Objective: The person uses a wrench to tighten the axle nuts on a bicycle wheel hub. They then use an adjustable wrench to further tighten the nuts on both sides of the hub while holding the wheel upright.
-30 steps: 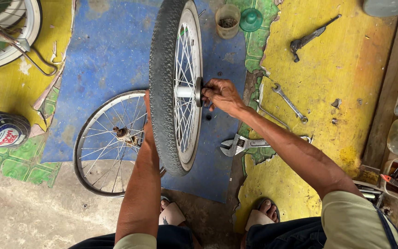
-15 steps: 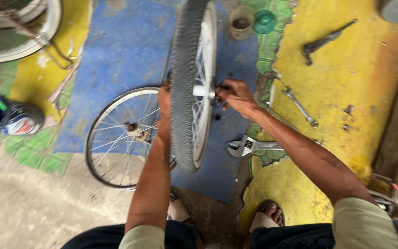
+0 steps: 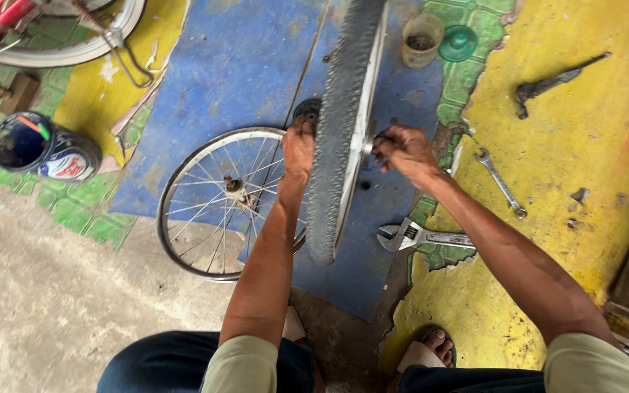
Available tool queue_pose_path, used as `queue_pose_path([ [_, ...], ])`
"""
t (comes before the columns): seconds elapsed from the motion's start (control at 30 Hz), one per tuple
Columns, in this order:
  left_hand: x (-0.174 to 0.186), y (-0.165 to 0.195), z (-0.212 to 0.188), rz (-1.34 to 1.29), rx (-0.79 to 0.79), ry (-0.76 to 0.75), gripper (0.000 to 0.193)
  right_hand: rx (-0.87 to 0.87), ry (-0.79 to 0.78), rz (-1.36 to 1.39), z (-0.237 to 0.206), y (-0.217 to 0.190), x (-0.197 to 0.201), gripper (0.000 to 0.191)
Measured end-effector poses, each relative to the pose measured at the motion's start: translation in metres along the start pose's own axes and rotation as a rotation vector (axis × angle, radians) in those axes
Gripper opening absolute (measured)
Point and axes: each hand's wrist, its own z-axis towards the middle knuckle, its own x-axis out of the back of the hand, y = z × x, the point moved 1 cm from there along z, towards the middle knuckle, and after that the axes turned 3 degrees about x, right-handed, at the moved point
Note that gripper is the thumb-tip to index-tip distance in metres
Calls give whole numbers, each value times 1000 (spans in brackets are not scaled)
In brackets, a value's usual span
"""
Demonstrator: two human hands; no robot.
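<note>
A bicycle wheel with a knobbly black tyre (image 3: 340, 131) stands upright on edge between my arms. My left hand (image 3: 298, 145) grips the hub end on the wheel's left side, beside a dark sprocket (image 3: 306, 110). My right hand (image 3: 402, 151) pinches the axle end on the right side of the hub. The hub itself is hidden behind the tyre and my fingers. A bare spoked rim (image 3: 220, 200) lies flat on the floor under my left forearm.
An adjustable wrench (image 3: 420, 236) lies by my right forearm, a spanner (image 3: 500, 182) further right, a dark tool (image 3: 555, 84) at upper right. A plastic cup (image 3: 421, 40) and green lid (image 3: 459, 42) sit behind the wheel. A tin (image 3: 41, 149) stands left; my sandalled foot (image 3: 431, 349) below.
The view has shifted right, so the wheel and hands sit more to the centre. Both hands stay on the hub ends, the right hand's fingers working at the axle.
</note>
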Motion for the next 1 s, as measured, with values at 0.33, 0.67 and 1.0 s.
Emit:
queue_pose_path([
  [0.33, 30, 46, -20, -226, 193, -169, 41, 81, 26, -131, -13, -3, -2, 22],
  [0.67, 39, 59, -24, -217, 116, -207, 30, 309, -10, -364, -11, -4, -3, 9],
  [1.0, 23, 32, -15, -160, 155, -157, 35, 70, -14, 6, -7, -10, -1, 11],
])
